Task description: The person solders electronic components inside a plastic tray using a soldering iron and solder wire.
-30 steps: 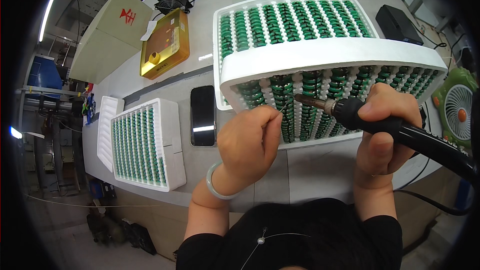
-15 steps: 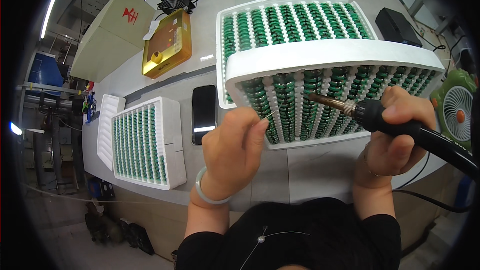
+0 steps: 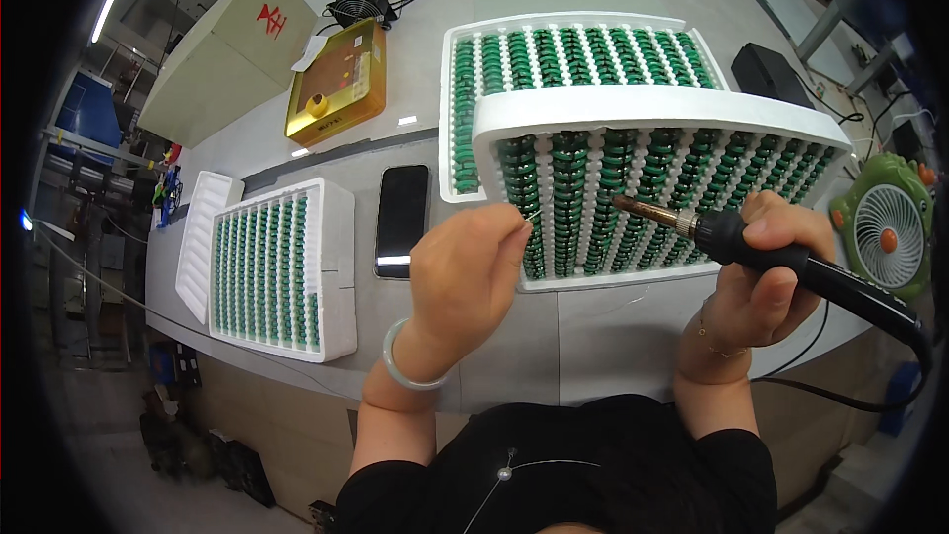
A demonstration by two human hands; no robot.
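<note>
My right hand grips a black soldering iron; its metal tip points left over the lower rows of a white foam tray filled with several green wound coils. My left hand is closed with fingertips pinched at the tray's lower left corner; whatever it pinches is too small to make out. A pale bangle circles that wrist. A second foam tray of green coils lies behind the first one, partly covered by it.
A black phone lies left of the trays. Another foam tray of green coils sits at the table's left edge. A gold box, cardboard box, green desk fan and black box ring the work area.
The soldering iron tip has shifted right and slightly lower along the tray. My left hand moved a little toward the tray's lower left corner.
</note>
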